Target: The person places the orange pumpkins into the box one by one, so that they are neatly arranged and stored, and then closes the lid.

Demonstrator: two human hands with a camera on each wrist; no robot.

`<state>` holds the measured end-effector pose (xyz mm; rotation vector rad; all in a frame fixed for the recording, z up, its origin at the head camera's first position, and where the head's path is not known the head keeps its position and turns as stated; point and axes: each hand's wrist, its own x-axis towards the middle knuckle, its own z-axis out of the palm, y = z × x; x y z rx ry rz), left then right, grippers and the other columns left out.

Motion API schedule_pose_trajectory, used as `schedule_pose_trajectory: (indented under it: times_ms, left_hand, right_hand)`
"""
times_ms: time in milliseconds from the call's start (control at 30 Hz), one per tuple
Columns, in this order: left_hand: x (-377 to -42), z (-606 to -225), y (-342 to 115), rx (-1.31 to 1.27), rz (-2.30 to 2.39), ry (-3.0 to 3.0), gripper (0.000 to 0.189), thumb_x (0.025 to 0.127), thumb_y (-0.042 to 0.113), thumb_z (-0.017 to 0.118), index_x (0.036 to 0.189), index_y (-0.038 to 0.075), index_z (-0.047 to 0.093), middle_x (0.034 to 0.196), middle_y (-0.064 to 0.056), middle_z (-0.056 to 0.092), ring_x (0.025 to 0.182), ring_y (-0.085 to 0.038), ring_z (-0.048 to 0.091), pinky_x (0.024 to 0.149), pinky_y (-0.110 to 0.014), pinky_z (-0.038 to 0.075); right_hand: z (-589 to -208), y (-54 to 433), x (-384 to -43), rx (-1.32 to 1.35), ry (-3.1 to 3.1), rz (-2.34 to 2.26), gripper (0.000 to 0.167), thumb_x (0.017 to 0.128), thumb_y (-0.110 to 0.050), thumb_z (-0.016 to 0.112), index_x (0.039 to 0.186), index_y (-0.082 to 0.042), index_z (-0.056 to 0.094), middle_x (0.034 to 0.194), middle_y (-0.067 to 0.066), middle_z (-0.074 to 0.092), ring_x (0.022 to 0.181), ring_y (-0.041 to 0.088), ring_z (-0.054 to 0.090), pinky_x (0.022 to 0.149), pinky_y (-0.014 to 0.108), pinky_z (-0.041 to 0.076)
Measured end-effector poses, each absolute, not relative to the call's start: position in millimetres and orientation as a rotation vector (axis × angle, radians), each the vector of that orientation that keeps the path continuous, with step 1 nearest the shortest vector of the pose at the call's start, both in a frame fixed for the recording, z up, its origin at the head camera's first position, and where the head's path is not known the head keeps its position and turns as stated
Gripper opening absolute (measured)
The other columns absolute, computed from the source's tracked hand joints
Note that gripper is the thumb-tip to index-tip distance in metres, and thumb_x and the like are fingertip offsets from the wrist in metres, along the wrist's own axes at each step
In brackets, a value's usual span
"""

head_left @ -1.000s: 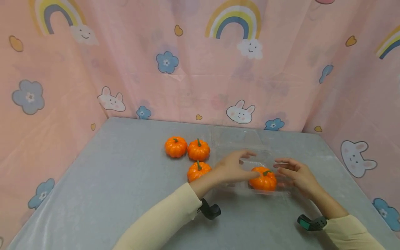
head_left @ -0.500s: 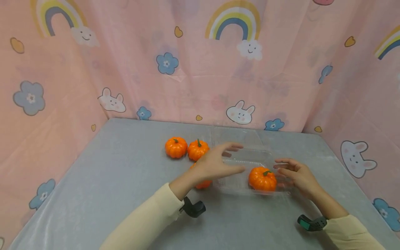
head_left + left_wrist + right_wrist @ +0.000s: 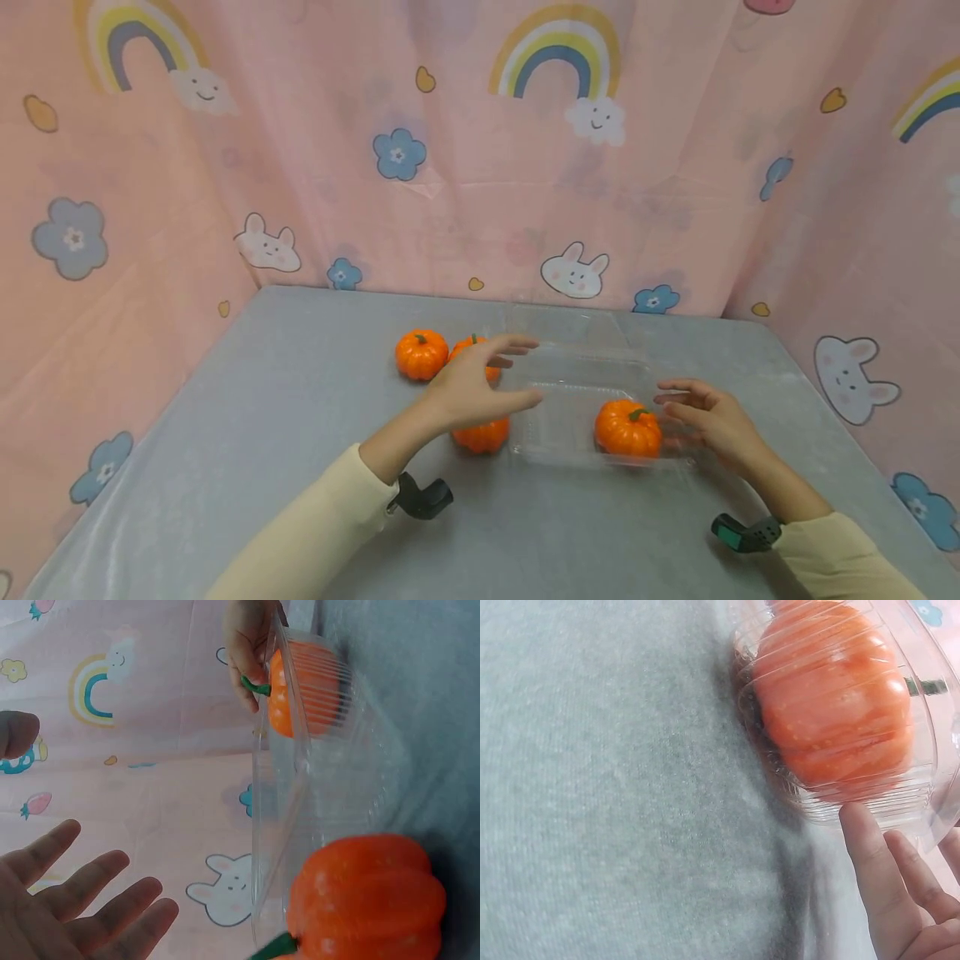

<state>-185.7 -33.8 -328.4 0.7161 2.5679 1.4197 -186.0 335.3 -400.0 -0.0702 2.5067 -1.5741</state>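
Pink cloth (image 3: 315, 158) backs a grey surface (image 3: 262, 433). Left of the clear box (image 3: 558, 421), the left hand (image 3: 474, 387) is spread wide, near two pumpkins (image 3: 480, 437); a third (image 3: 422, 356) lies farther left. At the box's right end, the right hand (image 3: 708, 417), fingers parted, seemingly touches its wall, beside the pumpkin inside (image 3: 627, 429).

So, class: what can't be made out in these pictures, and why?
Head view: the stem of the front loose, ribbed orange pumpkin, hidden by the bare left hand.
Head view: much of the round orange pumpkin behind it, same hand.
Left wrist view: part of that palm, cut off by the edges.
Right wrist view: part of the clear plastic container, cut off by top and right edges.
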Motion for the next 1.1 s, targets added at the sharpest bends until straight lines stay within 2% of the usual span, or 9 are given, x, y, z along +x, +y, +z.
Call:
schedule_pose_trajectory:
  times_ms: [267,500,667,800,933,1100]
  left_hand:
    - [-184,-333,-57,0.667,1.447,2.572,0.056,0.08,0.039,0.074,0.131,0.038,0.052,0.135,0.008,0.055,0.125,-0.026,0.053,0.099,-0.043,0.05]
    - [-184,-344,-76,0.611,1.427,2.601,0.058,0.079,0.04,0.074,0.132,0.028,0.054,0.136,0.001,0.056,0.119,-0.028,0.057,0.09,-0.04,0.053]
    - [-187,-357,-86,0.574,1.429,2.612,0.058,0.08,0.037,0.074,0.132,0.021,0.055,0.136,-0.001,0.056,0.122,-0.029,0.055,0.088,-0.038,0.053]
    - [-188,-366,-91,0.509,1.438,2.603,0.056,0.08,0.036,0.074,0.131,0.021,0.056,0.136,0.003,0.055,0.121,-0.028,0.056,0.089,-0.038,0.055]
    - [-188,-372,-93,0.48,1.431,2.605,0.058,0.079,0.036,0.074,0.132,0.02,0.055,0.136,0.001,0.056,0.118,-0.026,0.057,0.09,-0.04,0.054]
    - [-191,-378,-95,0.461,1.43,2.595,0.057,0.08,0.037,0.074,0.131,0.02,0.056,0.134,0.0,0.057,0.117,-0.026,0.059,0.092,-0.044,0.053]
  right_hand:
    - [-399,334,-186,-0.054,2.504,-1.583,0.049,0.098,-0.025,0.055,0.137,0.002,0.041,0.134,0.031,0.051,0.089,0.007,0.069,0.073,0.039,0.06]
    - [-398,335,-185,-0.057,2.486,-1.592,0.046,0.098,-0.026,0.056,0.136,-0.002,0.044,0.132,0.026,0.055,0.09,0.006,0.068,0.074,0.039,0.06]
    - [-398,334,-185,-0.046,2.477,-1.602,0.046,0.098,-0.027,0.056,0.135,-0.003,0.045,0.131,0.024,0.056,0.09,0.006,0.068,0.074,0.039,0.06]
    - [-397,334,-184,-0.053,2.459,-1.633,0.041,0.097,-0.026,0.057,0.133,-0.006,0.049,0.124,0.014,0.063,0.089,0.005,0.069,0.073,0.037,0.06]
    - [-398,335,-183,-0.065,2.444,-1.653,0.038,0.097,-0.026,0.057,0.131,-0.008,0.051,0.118,0.001,0.066,0.088,0.005,0.069,0.072,0.036,0.06]
    - [-398,337,-184,-0.068,2.439,-1.653,0.039,0.097,-0.027,0.057,0.131,-0.009,0.05,0.115,-0.003,0.066,0.089,0.005,0.069,0.072,0.036,0.06]
